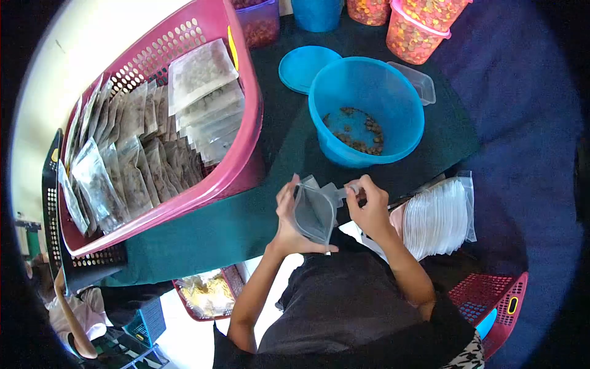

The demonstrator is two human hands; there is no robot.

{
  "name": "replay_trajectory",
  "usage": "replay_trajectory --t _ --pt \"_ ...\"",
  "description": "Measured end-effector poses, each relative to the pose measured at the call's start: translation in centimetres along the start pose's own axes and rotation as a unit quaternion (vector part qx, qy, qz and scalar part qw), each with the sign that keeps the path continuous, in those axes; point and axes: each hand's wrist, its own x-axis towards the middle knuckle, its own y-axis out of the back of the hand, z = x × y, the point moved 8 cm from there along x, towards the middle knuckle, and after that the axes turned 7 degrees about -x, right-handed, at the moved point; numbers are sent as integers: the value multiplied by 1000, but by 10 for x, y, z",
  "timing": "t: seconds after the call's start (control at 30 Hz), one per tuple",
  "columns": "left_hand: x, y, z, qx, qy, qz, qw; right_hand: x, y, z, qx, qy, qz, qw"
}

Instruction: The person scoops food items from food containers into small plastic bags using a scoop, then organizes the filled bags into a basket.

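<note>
My left hand (287, 224) grips a clear plastic pouch (315, 212), its mouth spread wide and facing up toward me. My right hand (370, 206) is beside the pouch, fingers pinched on a small translucent piece (342, 193) by the pouch's edge; what it is I cannot make out. Just beyond both hands stands a blue tub (362, 120) with some small brown pieces (369, 138) at its bottom. To the right of my right hand lies a thick stack of flat clear pouches (437, 218).
At left, a large pink basket (246, 126) holds rows of filled pouches (132, 172). Behind the tub are a blue lid (305, 67), a clear plastic container (420, 83) and tubs of colourful pieces (415, 40). Another person (77, 313) is at lower left. A pink crate (513, 307) stands lower right.
</note>
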Motion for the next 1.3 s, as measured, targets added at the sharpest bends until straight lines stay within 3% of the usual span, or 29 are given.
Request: replay_trajectory --t 0.13,0.2,0.23,0.27,0.3,0.33,0.37,0.47,0.53,0.6,0.7,0.87,0.93,1.0,1.07,1.1,1.13,1.2,1.3 --pt "15 -12 5 21 -14 -21 999 -10 41 -6 124 -84 8 989" --pt "14 -15 1 3 13 -31 999 -13 77 -25 187 -87 -36 978" --pt "14 -15 2 6 12 -28 1000 -13 99 -44 151 38 -27 988" --pt "13 -15 3 9 11 -26 1000 -18 122 -52 95 85 -38 991" --pt "10 -14 -2 23 46 -25 998 -24 144 -53 243 27 -14 970" --pt "11 -13 -5 36 81 -24 996 -22 169 -68 209 102 -5 972" --pt "14 -12 0 76 81 -24 994 -14 189 -73 298 197 1 934" --pt "17 -9 2 133 147 -34 980 6 228 -79 311 254 133 906" --pt "18 -7 3 132 179 -19 975 35 225 -82 129 236 119 956" --pt "21 -9 7 162 162 -30 973 84 190 -96 -94 231 -8 968" --pt "20 -11 8 177 186 -23 966 142 115 -70 -129 276 -153 940" --pt "17 -17 4 161 155 15 975 169 -2 -6 -312 338 -367 808" --pt "11 -18 -3 180 169 9 969 163 -20 -6 -345 386 -395 759" --pt "5 -16 -4 152 187 61 969 160 -35 9 -324 405 -403 754" --pt "5 -16 -3 168 206 62 962 160 -49 30 -388 415 -408 715" --pt "3 -16 -4 179 220 55 957 163 -53 39 -490 345 -448 663" --pt "3 -17 -6 190 233 49 953 163 -57 34 -487 349 -454 660" --pt "2 -17 -5 197 263 52 943 162 -57 59 -658 308 -480 492" --pt "-4 -14 -8 189 297 60 934 166 -58 70 -624 304 -487 530"
